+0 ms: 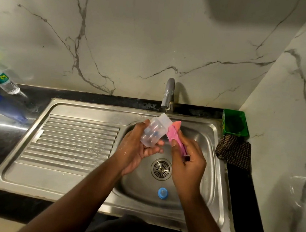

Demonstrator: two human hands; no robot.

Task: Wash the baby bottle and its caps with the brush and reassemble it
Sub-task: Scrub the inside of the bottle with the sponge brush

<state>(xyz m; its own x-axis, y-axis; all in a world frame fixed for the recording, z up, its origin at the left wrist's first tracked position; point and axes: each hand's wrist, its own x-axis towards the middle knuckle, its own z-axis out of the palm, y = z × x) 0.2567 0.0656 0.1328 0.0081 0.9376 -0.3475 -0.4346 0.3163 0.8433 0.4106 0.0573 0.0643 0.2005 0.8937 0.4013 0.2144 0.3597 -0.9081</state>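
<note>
Head view, measured from the sink (79,181): over its basin, the left hand (136,149) has its grip curled around the clear baby bottle (153,131), tilted under the tap (167,96). Just right, the right hand (187,161) pinches the pink brush (174,134), touching the bottle. A blue cap (162,192) lies in the basin.

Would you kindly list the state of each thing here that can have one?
baby bottle: uncapped, tilted, held in left hand
pink brush: gripped by right hand, outside bottle
blue cap: lying loose in sink
tap: no water visibly running
drain: strainer in place, unplugged
</note>
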